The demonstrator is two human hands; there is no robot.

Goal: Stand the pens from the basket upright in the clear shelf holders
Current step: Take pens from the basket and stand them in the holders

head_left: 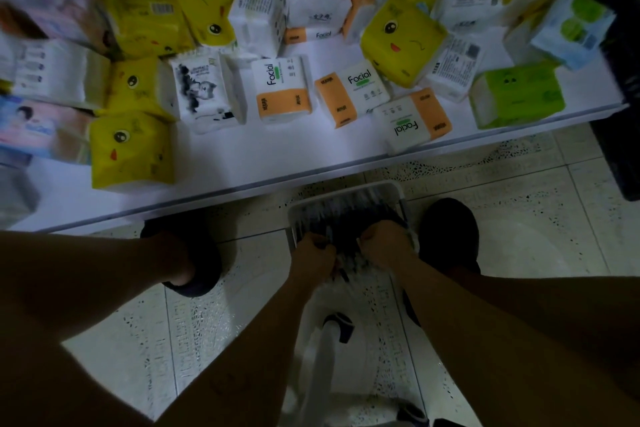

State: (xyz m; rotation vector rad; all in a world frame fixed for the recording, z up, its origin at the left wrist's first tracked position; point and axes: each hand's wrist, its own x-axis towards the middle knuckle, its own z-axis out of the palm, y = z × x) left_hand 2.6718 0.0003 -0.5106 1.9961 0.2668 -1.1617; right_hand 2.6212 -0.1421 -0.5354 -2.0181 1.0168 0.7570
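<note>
Observed: the person is bent over a white basket [346,188] standing on the tiled floor [519,218] between two dark shoes [450,229], just in front of a white shelf [294,163]. The pens [346,217] lie in the basket as a dense, dark heap; the picture is dim and smeared, so no single pen can be made out. Left hand [313,255]: fingers curled tight around a bundle, with dark pen ends protruding at the near side of the fist. Right hand [384,246]: fingers likewise curled down into the heap and apparently closed on pens, though blur hides the exact grip. The shelf carries only packs of facial tissue [280,90], yellow, orange-and-white and green. No clear holders are in view, so their place cannot be stated. Assessment: the step in hand is gathering pens, and none is yet stood upright. Pens are light, stiff and smooth-barrelled, so a loose bundle is likely to fan out or let single pens slide free. Each handful is best held around the middle of the barrels, all ends aligned, and kept small enough for the fingers to close fully. Dropped pens would roll on the tile.
</note>
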